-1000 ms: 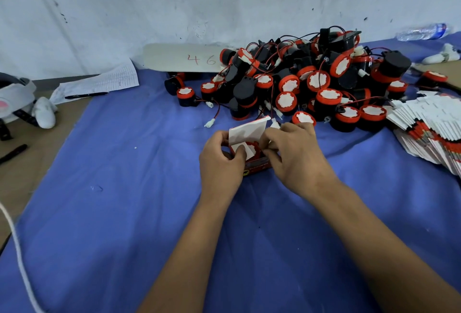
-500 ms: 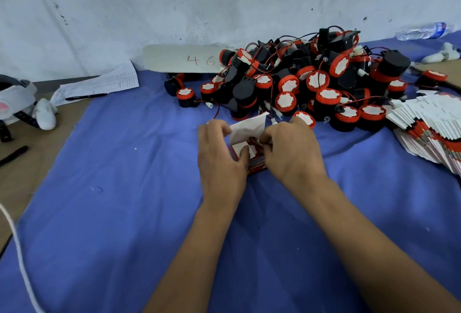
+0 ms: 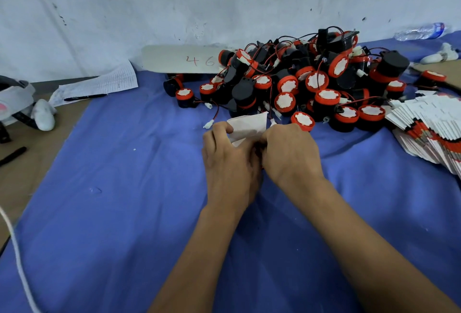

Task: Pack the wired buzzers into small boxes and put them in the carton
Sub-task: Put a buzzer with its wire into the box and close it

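A small box (image 3: 249, 125) with a white flap up sits on the blue cloth, held between both hands. My left hand (image 3: 229, 160) grips its left side and my right hand (image 3: 290, 153) grips its right side, the fingers meeting over the opening. Most of the box and whatever is inside are hidden by the hands. Just behind lies a big pile of black and red wired buzzers (image 3: 304, 80) with white round labels. A fanned stack of flat unfolded boxes (image 3: 429, 133) lies at the right. No carton is in view.
The blue cloth (image 3: 119, 200) covers the table up to a white wall. A white board marked 46 (image 3: 184, 60), a paper sheet with a pen (image 3: 99, 85), a white headset (image 3: 17, 103), a bottle (image 3: 421, 30) and a white cord (image 3: 20, 262) lie around.
Both hands have closed in together over the box and slid slightly away from me. The red body of the box, visible before, is now covered; only the white flap shows.
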The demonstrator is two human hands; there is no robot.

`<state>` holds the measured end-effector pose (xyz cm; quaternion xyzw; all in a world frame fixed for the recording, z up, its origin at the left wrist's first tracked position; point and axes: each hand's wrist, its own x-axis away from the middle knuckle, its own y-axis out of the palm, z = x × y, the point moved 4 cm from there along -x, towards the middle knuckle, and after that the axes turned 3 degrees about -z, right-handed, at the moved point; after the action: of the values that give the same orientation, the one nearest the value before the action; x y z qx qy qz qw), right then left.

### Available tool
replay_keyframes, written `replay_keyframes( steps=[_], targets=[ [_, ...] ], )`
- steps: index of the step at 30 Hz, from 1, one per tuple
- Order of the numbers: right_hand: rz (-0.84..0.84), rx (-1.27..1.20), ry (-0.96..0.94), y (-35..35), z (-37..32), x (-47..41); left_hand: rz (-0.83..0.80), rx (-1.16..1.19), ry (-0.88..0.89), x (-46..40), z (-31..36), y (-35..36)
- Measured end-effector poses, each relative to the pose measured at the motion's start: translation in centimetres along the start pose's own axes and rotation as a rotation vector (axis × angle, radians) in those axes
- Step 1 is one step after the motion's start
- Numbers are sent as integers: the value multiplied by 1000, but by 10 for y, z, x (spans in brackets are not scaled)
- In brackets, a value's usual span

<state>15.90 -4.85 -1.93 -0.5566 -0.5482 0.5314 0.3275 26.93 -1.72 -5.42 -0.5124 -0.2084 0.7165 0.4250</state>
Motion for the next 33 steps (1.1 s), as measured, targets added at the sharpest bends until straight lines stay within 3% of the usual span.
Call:
replay_keyframes(
  steps=[6,9,16,18,21,23,25,30,33],
  targets=[
    [-2,83,-128,-1,2,11,-74,1,-29,-1,-5,7],
    [-90,159,-152,1,9,12,-88,11,-22,-1,-5,9],
    [-132,224,-253,4,21,8,-129,119,87,0,-9,10],
    [-94,75,-289,7,25,7,-151,135,81,1,-8,11],
    [106,-443,-317,1,34,3,-165,138,68,1,-7,13],
    [289,-691,-257,-5,41,1,-158,130,67,1,-6,13],
    [343,-799,-143,-1,47,-2,-153,118,66,1,-5,12],
    [34,-937,-8,30,49,-9,-141,124,67,1,-4,14],
    [-23,-1062,-4,38,48,-9,-130,151,76,2,-5,16]
  ],
)
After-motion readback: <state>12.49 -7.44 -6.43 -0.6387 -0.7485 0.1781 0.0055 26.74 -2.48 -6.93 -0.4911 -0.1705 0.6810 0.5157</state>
